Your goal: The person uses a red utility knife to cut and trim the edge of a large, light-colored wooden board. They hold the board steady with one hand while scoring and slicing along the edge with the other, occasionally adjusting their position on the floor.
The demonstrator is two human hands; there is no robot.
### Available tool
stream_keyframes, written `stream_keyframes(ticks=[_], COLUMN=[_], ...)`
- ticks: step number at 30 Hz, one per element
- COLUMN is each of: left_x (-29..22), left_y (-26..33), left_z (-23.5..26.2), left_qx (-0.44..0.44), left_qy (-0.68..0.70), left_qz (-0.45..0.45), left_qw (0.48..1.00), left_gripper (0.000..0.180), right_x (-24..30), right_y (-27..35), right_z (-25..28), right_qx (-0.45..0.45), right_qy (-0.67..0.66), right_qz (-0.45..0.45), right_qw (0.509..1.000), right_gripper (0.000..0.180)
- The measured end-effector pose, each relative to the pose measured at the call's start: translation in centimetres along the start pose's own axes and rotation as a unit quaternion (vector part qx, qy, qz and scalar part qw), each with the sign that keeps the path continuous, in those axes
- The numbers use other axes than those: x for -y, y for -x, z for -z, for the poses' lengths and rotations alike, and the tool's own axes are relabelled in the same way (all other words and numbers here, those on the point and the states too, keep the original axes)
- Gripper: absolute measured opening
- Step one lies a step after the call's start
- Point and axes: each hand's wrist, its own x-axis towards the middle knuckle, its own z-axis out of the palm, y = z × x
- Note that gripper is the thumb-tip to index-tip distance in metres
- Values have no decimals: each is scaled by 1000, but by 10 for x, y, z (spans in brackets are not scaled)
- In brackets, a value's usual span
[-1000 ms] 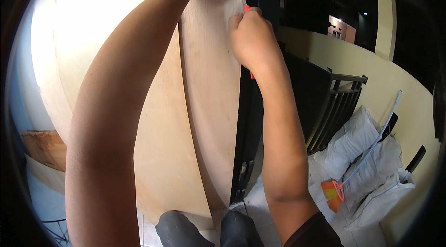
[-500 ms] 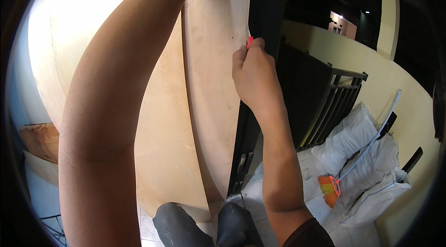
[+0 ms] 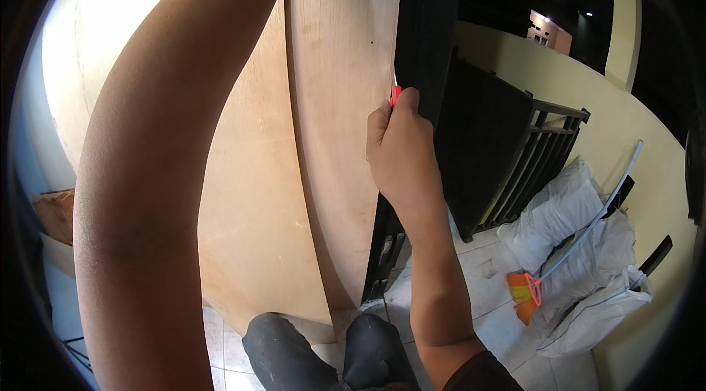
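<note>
The right hand (image 3: 403, 145) grips a red-handled tool (image 3: 396, 95), apparently so its tip meets the wooden panel (image 3: 342, 60) edge, left hand out of view.

On the pale tiled floor (image 3: 488, 294) rest bulging white sacks (image 3: 553, 213) and a blue-handled, orange-bristled broom (image 3: 520, 291).

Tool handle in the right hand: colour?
The tool handle is red; shows best in the head view, poking out of the right hand.
</note>
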Motion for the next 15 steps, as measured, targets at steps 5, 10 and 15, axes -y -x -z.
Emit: stream_keyframes(ticks=[5, 10, 15], left_x=[3, 0, 1], left_y=[-1, 0, -3], left_z=[0, 2, -7], left_qx=[4, 6, -13], left_qy=[-1, 4, 8], left_qz=[-4, -4, -8], left_qw=[1000, 1000, 1000], left_gripper=[47, 46, 45], right_x=[-14, -19, -37], right_y=[13, 14, 20], right_z=[-11, -15, -16], right_qx=[-7, -15, -46], right_qy=[-19, -43, -98], right_qz=[-1, 8, 35], right_qw=[1000, 999, 994], right_gripper=[21, 22, 21])
